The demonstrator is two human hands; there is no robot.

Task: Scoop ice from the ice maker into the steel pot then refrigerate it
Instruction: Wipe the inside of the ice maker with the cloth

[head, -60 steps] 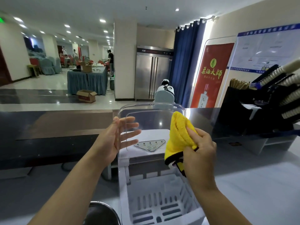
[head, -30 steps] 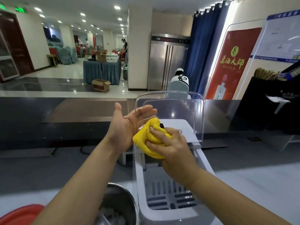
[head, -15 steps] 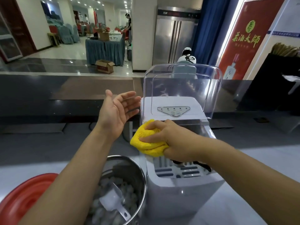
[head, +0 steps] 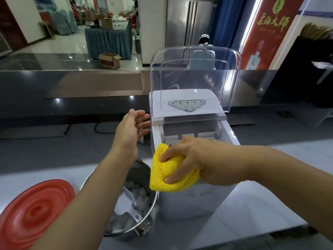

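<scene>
Right hand (head: 187, 159) grips a folded yellow cloth (head: 167, 179), fingers curled over it and thumb under, pressing it on the near left top edge of the ice maker (head: 180, 204). Left hand (head: 133, 127) is released, fingers relaxed and spread, holding nothing, just beside the ice maker's left wall; cannot tell if the fingertips touch it. Ice maker's clear lid (head: 194, 69) is tipped up and back, so the bin is open; the inside is mostly hidden behind the right hand and no ice shows there. Steel pot (head: 153, 204) sits on the tabletop (head: 252, 204), just left of the ice maker and near the camera, partly under the left forearm. It holds ice (head: 142, 193), roughly part full, with a pale scoop (head: 126, 201) lying in it, handle toward the near rim. Red lid (head: 34, 212) lies flat on the tabletop left of the pot, apart from it. Steel refrigerator (head: 187, 20) stands far behind the tabletop, doors closed. Judgement: scooping looks done or nearly done, since the ice is in the pot and the scoop is parked. Current step looks like wiping down the ice maker. Left to do: probably shut the clear lid, maybe take out the scoop and cover the pot, then carry it to the refrigerator. Pot not yet refrigerated.
</scene>
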